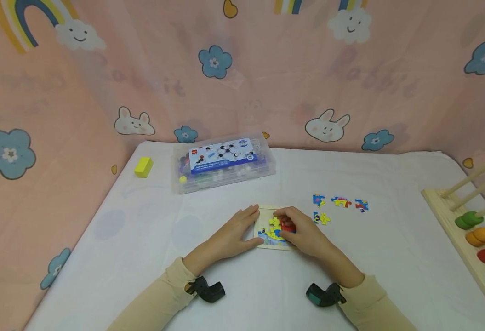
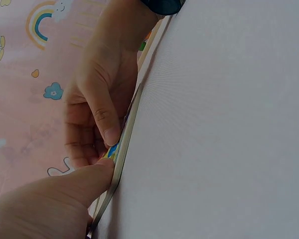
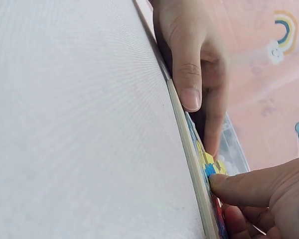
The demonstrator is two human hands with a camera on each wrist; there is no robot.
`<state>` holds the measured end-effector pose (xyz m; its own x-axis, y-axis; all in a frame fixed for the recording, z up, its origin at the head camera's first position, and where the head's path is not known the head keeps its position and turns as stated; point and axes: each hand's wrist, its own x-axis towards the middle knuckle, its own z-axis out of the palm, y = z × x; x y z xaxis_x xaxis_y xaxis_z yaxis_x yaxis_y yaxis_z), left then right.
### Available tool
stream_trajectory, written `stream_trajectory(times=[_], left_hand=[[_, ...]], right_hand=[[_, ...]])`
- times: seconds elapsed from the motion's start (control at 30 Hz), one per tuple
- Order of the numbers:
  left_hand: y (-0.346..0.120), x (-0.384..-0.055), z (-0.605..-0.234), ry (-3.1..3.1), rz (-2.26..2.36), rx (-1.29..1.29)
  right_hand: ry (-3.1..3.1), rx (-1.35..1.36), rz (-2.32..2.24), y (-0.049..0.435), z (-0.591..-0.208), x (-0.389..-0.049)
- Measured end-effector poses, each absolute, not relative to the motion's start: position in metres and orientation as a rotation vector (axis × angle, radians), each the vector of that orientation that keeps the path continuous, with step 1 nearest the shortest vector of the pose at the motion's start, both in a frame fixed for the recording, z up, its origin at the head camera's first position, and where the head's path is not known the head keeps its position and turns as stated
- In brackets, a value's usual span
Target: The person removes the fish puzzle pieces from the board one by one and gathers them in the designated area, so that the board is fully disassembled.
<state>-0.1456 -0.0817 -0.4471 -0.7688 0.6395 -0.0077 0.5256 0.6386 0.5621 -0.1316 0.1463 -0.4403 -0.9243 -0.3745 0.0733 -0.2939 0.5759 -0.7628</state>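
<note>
Left hand (image 1: pixel 236 232) spread on the puzzle board's left edge (image 1: pixel 265 216), right hand (image 1: pixel 306 233) pinching a yellow piece (image 1: pixel 274 222) we judge light, stiff, best edge-held.

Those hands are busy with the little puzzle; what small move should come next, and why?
Probably the right hand should press the yellow-and-blue piece down into the board: its thumb touches that piece, which seems to sit slightly raised, while the left hand rests at the board's left edge, likely steadying it.
</note>
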Motion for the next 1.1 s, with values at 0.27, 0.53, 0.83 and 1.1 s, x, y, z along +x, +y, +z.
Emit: stream_trajectory(times=[0.27, 0.53, 0.83, 1.1], left_hand=[[-0.082, -0.146, -0.447, 2.654, 0.812, 0.958], [-0.082, -0.146, -0.447, 2.66, 0.809, 0.967], [-0.081, -0.146, -0.446, 2.664, 0.812, 0.969], [-0.082, -0.145, -0.448, 2.653, 0.813, 0.964]], right_hand=[[2.771, -0.632, -1.261, 0.148, -0.44, -0.133], [2.797, -0.622, -1.241, 0.149, -0.44, -0.134], [2.786, -0.613, -1.246, 0.152, -0.433, -0.136], [2.784, -0.554, -1.219, 0.165, -0.427, -0.139]])
